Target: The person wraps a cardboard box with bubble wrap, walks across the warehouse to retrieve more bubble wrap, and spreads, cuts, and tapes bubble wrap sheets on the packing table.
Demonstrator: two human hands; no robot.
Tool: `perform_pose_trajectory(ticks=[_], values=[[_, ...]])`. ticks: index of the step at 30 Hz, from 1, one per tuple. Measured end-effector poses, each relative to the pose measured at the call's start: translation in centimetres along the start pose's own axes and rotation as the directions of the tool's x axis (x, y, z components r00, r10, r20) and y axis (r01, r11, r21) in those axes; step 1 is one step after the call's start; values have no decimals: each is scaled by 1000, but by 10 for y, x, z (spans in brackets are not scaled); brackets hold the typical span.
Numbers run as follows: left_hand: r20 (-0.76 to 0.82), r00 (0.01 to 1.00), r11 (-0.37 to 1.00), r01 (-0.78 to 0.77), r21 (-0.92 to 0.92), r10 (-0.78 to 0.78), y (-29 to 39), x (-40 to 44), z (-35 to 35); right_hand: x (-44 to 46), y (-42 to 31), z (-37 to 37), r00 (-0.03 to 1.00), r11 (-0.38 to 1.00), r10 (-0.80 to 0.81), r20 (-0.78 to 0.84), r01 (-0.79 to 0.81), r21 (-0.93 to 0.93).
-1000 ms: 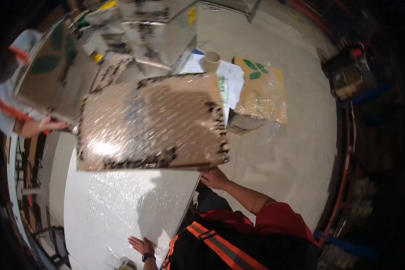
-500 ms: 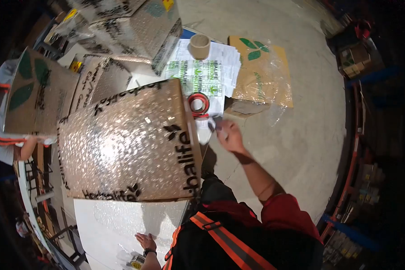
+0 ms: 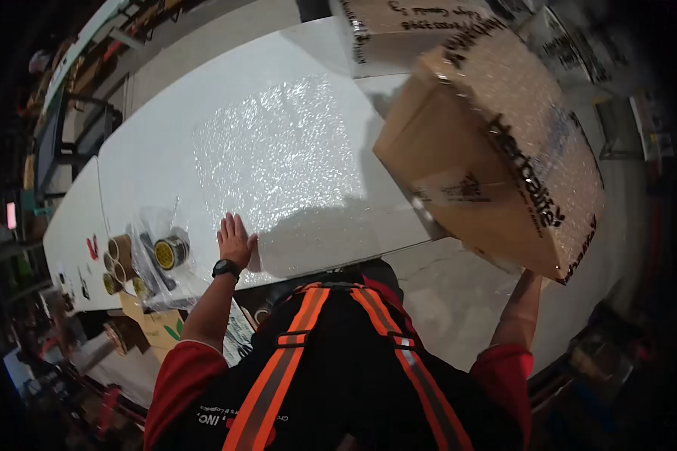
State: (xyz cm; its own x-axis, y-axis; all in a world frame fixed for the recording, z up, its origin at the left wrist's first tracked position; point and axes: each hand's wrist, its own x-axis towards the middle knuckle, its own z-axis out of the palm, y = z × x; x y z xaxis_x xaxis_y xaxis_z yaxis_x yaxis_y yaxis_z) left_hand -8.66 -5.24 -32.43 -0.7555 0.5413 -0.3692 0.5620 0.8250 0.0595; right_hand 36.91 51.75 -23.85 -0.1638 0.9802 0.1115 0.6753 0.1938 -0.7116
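My left hand (image 3: 235, 239) lies flat with its fingers stretched out on the near edge of a sheet of bubble wrap (image 3: 282, 150). The sheet is spread over the white table (image 3: 147, 143). To the right stands a large cardboard box (image 3: 459, 165), its top covered in bubble wrap. My right forearm (image 3: 520, 312) reaches behind the lower corner of this box, which hides my right hand and anything in it. A tape roll (image 3: 171, 252) rests left of my left hand, among clear plastic.
Another wrapped box (image 3: 406, 37) stands at the table's far right. Several cardboard tubes (image 3: 119, 255) and a red item (image 3: 92, 248) are at the table's left end. Below the left edge is an open carton (image 3: 162, 331). Concrete floor (image 3: 444, 278) shows near the box's lower side.
The view has swung left, so the large box now appears at the right. My right hand, earlier beside the box with a small dark item, is now hidden. My left hand stays on the sheet.
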Motion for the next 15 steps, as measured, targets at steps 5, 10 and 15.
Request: perform_pose_trajectory(ticks=[5,10,15], values=[[-80,997,997,-12,-77,6,-11,-1,10,-50,13,-39,932,835,327,-155,-208,510],[-203,979,983,-66,-169,31,-20,-2,15,-198,5,-58,855,889,457,246,-442,-119],[-219,975,968,-87,-234,34,-20,-5,12,-223,-109,25,550,923,384,742,-240,-300]])
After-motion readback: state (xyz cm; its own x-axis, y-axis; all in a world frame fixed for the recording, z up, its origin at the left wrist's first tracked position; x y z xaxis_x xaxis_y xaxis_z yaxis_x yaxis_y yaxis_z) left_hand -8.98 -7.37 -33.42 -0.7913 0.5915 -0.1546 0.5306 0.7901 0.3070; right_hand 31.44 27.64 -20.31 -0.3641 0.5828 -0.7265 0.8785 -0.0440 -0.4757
